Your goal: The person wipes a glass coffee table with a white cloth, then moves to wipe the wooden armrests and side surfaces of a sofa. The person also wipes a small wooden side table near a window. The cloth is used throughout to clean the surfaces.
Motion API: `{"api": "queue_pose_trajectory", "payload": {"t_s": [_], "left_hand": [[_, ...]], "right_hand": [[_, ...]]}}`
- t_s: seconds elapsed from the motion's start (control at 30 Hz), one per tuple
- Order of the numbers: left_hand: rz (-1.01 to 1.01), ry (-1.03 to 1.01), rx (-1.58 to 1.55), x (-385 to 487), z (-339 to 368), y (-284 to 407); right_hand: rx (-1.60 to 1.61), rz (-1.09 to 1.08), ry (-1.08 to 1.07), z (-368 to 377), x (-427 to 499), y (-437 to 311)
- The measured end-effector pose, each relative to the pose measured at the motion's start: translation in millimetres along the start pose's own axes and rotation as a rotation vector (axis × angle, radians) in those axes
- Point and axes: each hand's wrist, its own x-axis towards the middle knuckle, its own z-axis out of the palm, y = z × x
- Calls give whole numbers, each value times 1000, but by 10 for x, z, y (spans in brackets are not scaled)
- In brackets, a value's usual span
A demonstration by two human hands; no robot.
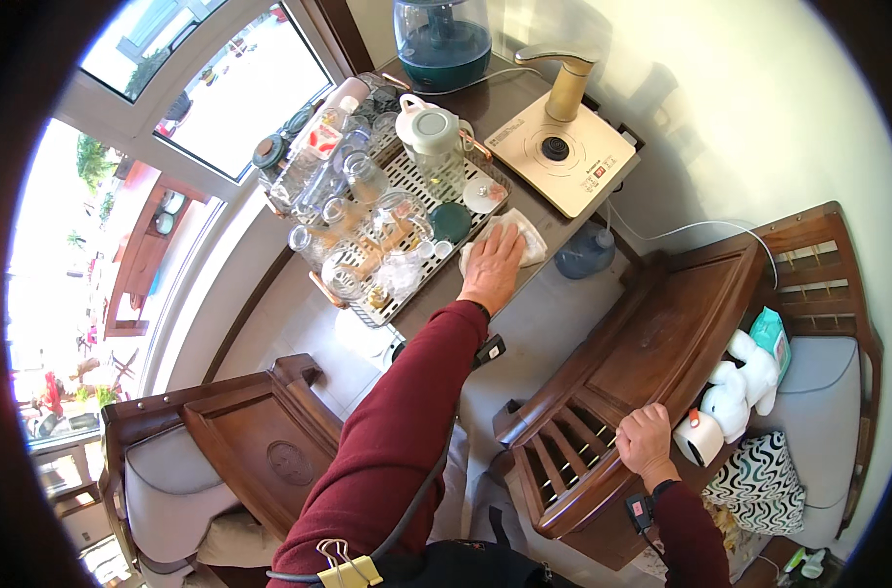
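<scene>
My left hand (493, 269) lies flat on a folded white cloth (528, 237), pressing it to the brown tabletop (446, 295) beside a slatted tray (482, 209). Glass jars and cups crowd the tray, with a lidded glass pitcher (437, 151), a dark green round lid (451, 222) and a clear lid (484, 194) near the cloth. My right hand (645, 441) is curled over the top rail of a dark wooden bench (585, 507), its fingers bent around the edge.
A cream induction cooktop with a brass-coloured spout (571, 88) stands at the table's far right, behind it a humidifier (443, 44). A water jug (585, 251) is on the floor below. The bench holds a white plush toy (740, 386) and a patterned cushion (758, 481). Another wooden seat (269, 448) stands left.
</scene>
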Motion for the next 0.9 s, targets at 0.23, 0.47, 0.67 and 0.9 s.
{"api": "queue_pose_trajectory", "payload": {"t_s": [0.23,0.47,0.67,0.9], "left_hand": [[-61,-47,-10,-666,-150,-26],[-117,22,22,-1335,-185,-104],[-224,8,60,-1771,-225,-121],[-338,-77,57,-2338,-286,12]], "right_hand": [[-22,-13,38,16,-16,-21],[-48,-2,52,41,-50,-30],[-66,-5,64,38,-56,-46],[-67,-30,85,57,-91,-2]]}}
